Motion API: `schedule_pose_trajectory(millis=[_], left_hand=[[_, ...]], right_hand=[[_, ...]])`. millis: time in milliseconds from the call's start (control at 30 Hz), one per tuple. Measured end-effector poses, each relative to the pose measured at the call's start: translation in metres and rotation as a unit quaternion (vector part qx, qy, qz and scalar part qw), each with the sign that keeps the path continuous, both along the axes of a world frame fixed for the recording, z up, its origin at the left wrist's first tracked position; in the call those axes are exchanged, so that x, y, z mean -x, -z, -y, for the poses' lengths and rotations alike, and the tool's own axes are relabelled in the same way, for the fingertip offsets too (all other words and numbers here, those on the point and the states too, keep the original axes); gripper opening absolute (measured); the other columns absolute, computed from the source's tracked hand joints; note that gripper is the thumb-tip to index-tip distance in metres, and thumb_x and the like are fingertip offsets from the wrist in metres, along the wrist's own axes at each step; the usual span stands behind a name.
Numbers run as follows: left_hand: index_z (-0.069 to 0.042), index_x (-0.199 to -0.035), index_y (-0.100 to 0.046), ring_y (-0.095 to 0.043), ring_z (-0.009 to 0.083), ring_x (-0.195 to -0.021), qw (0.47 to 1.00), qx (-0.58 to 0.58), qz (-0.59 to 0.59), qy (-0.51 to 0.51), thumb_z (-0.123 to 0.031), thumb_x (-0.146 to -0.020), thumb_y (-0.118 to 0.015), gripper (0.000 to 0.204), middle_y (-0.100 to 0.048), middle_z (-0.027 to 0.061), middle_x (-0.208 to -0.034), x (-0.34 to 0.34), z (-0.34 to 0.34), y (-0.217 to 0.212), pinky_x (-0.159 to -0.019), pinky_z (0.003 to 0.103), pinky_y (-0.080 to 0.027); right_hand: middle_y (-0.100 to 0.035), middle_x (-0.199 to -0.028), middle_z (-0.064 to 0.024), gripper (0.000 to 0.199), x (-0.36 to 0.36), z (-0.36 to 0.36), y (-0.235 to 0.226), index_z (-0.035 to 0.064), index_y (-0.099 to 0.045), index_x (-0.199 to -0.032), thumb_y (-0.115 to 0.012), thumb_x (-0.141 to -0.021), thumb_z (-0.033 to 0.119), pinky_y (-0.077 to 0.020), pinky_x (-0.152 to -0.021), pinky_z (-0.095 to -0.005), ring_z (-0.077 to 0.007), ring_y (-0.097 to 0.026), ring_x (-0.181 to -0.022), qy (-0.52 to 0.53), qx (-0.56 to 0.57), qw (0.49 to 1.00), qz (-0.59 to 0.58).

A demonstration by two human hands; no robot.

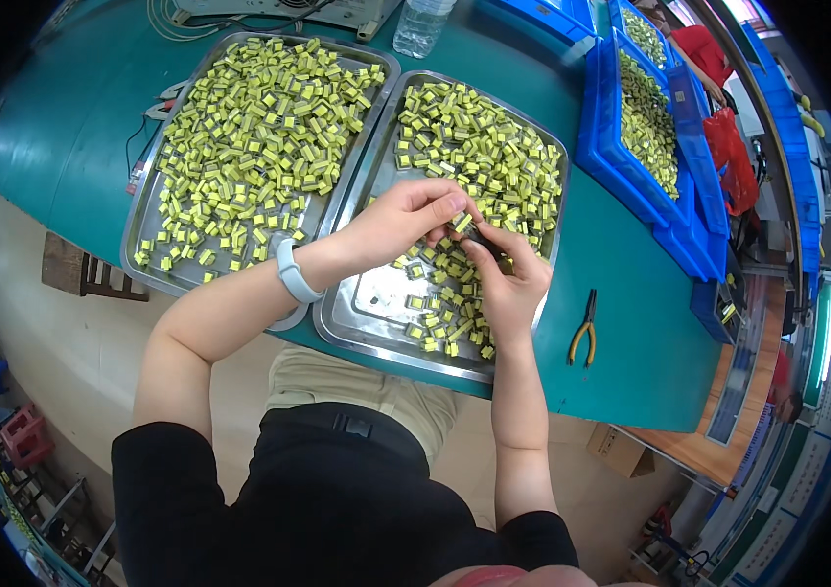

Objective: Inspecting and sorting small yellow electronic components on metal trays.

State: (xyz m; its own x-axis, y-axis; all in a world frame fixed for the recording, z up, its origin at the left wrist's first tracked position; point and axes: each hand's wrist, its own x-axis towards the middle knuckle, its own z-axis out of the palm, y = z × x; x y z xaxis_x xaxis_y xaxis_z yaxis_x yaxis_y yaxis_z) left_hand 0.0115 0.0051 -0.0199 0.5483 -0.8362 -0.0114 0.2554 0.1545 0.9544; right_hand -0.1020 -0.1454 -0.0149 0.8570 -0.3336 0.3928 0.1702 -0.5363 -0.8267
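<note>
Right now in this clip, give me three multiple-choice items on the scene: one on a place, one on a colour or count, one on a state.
1. Where do the pliers lie?
A. In the left tray
B. On the table, right of the right tray
C. In a blue bin

2. How many metal trays are on the table?
A. One
B. Two
C. Four

3. What are the hands doing?
A. Both flat on the table
B. Both meet on one small yellow part over the right tray
C. One lifts the bottle

Answers:
1 B: the yellow-handled pliers rest on bare green table beside the right tray.
2 B: the left tray and the right tray sit side by side.
3 B: the left hand and right hand pinch the small yellow part between their fingers.
</note>
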Motion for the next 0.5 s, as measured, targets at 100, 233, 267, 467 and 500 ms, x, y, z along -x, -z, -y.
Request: schedule_pose_trajectory(millis=[100,233,267,467,500], left_hand=[[-0.005,-0.105,-0.064,-0.046,0.0028,-0.070,1.000,-0.004,0.005,-0.001,-0.029,-0.103,-0.046,0.030,-0.053,-0.0047,-0.083,0.000,0.001,0.003,-0.065,0.019,-0.040],[-0.007,-0.102,-0.059,-0.043,0.0040,-0.066,0.996,0.003,-0.084,0.013,-0.035,-0.103,-0.042,0.033,-0.053,-0.0013,-0.083,-0.003,-0.002,0.001,-0.057,0.019,-0.036],[-0.008,-0.098,-0.056,-0.041,0.0047,-0.063,0.981,0.009,-0.190,0.026,-0.038,-0.103,-0.041,0.035,-0.052,-0.0001,-0.081,-0.005,-0.005,-0.002,-0.053,0.020,-0.034],[-0.010,-0.088,-0.050,-0.033,0.0065,-0.054,0.965,0.025,-0.259,-0.027,-0.044,-0.101,-0.043,0.037,-0.043,-0.0028,-0.067,-0.021,-0.009,0.008,-0.047,0.021,-0.025],[-0.009,-0.092,-0.052,-0.034,0.0063,-0.054,0.971,0.026,-0.235,-0.022,-0.041,-0.101,-0.044,0.034,-0.040,-0.0035,-0.065,-0.021,-0.009,0.006,-0.047,0.022,-0.026]], right_hand=[[-0.072,-0.083,-0.0137,0.019,0.001,0.001,0.002,-0.0035,-0.069,-0.094,-0.075,-0.077,-0.001,-0.0531,-0.066,-0.0255,-0.0163,-0.069,-0.072,0.008,-0.002,1.000,-0.012],[-0.071,-0.084,-0.0118,0.020,-0.001,0.000,-0.002,-0.0033,-0.069,-0.097,-0.075,-0.078,-0.002,-0.0531,-0.067,-0.0251,-0.0146,-0.068,-0.074,0.005,0.012,1.000,-0.027],[-0.071,-0.085,-0.0099,0.020,-0.002,-0.002,-0.004,-0.0040,-0.069,-0.098,-0.074,-0.078,-0.003,-0.0531,-0.068,-0.0244,-0.0124,-0.067,-0.076,0.007,0.027,0.999,-0.035],[-0.069,-0.091,-0.0114,0.024,-0.005,-0.001,-0.002,0.0013,-0.067,-0.098,-0.075,-0.076,0.000,-0.0537,-0.067,-0.0295,-0.0225,-0.069,-0.076,0.022,0.179,0.981,-0.066],[-0.069,-0.091,-0.0114,0.024,-0.005,0.000,0.000,0.0013,-0.067,-0.098,-0.075,-0.076,0.000,-0.0537,-0.067,-0.0295,-0.0225,-0.069,-0.076,0.023,0.179,0.981,-0.066]])
